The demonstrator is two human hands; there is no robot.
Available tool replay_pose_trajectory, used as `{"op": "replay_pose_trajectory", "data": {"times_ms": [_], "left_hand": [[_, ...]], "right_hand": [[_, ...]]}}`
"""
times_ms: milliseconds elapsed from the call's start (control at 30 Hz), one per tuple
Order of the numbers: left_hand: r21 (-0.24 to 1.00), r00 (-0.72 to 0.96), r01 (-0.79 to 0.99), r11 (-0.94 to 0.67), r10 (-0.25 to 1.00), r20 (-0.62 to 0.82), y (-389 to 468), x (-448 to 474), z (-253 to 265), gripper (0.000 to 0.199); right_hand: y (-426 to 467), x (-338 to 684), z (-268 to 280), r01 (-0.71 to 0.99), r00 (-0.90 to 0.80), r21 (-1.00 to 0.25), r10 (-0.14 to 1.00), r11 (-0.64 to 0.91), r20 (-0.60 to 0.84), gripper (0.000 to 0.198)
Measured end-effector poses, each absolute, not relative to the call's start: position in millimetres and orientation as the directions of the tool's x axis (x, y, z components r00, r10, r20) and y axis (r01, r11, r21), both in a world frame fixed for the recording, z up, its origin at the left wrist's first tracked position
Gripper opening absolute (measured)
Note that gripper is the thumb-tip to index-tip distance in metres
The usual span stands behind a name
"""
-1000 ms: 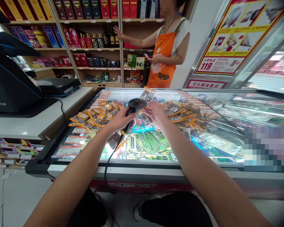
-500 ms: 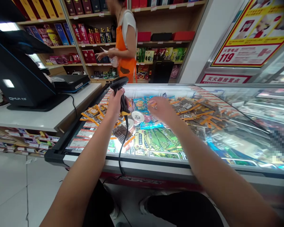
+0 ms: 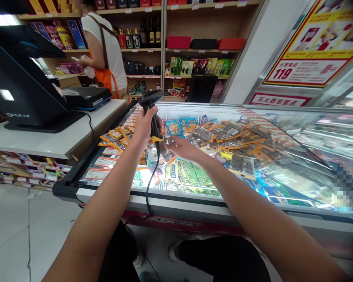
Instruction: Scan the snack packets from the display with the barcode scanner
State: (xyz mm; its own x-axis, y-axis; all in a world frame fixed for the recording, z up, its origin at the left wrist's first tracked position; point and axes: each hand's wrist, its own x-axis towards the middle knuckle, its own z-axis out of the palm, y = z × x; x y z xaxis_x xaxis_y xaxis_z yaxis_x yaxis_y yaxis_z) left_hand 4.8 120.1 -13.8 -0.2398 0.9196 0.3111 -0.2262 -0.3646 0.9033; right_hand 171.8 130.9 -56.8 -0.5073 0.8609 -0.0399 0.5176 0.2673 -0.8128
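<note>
My left hand (image 3: 144,127) is wrapped round the grip of a black barcode scanner (image 3: 155,121), held upright above the chest freezer with its head on top. A black cable (image 3: 153,176) hangs from its yellow-trimmed base. Just right of the scanner, my right hand (image 3: 184,149) has its fingers pinched on a small dark snack packet (image 3: 167,153) with an orange edge; part of it is hidden behind the fingers. Green-printed packets (image 3: 194,174) lie below that hand. More dark packets with orange edges (image 3: 232,133) are heaped to its right, and blue packets (image 3: 175,127) lie behind it.
The chest freezer's (image 3: 176,199) front rim runs across before me. On the left, a counter (image 3: 47,137) bears a black checkout terminal (image 3: 32,86) and a scale (image 3: 86,97). A person in an orange apron (image 3: 107,51) stands behind, by the stocked shelves (image 3: 200,51).
My right hand has moved left and down, taking hold of the dark packet near the scanner. More dark packets now lie in the middle and right. The person behind has moved left and turned away.
</note>
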Motion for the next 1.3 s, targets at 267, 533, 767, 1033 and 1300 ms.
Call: {"op": "replay_pose_trajectory", "data": {"times_ms": [267, 533, 767, 1033, 1300], "left_hand": [[0.958, 0.102, -0.055, -0.282, 0.953, 0.286, 116.6, 15.7, -30.6, 0.032], [0.969, 0.261, 0.035, -0.246, 0.938, 0.228, 109.7, 27.0, -39.5, 0.032], [0.976, 0.263, 0.027, -0.214, 0.944, 0.2, 107.6, 27.9, -35.9, 0.032], [0.978, 0.221, -0.02, -0.21, 0.953, 0.209, 105.0, 27.3, -31.1, 0.031], [0.949, -0.148, -0.167, -0.268, 0.958, 0.244, 117.2, 14.3, -19.9, 0.036]], "right_hand": [[183.7, 220.3, -51.5, 0.396, -0.056, -0.893, 0.977, 0.213, 0.208, 0.033], [190.5, 229.1, -51.0, 0.455, 0.026, -0.866, 0.969, 0.208, 0.247, 0.047], [192.0, 231.8, -50.9, 0.492, -0.017, -0.822, 0.947, 0.286, 0.32, 0.032], [190.6, 238.9, -41.6, 0.642, -0.014, -0.7, 0.918, 0.312, 0.396, 0.026], [198.3, 274.8, -46.5, 0.967, 0.129, -0.252, 0.917, -0.032, 0.377, 0.059]]}}
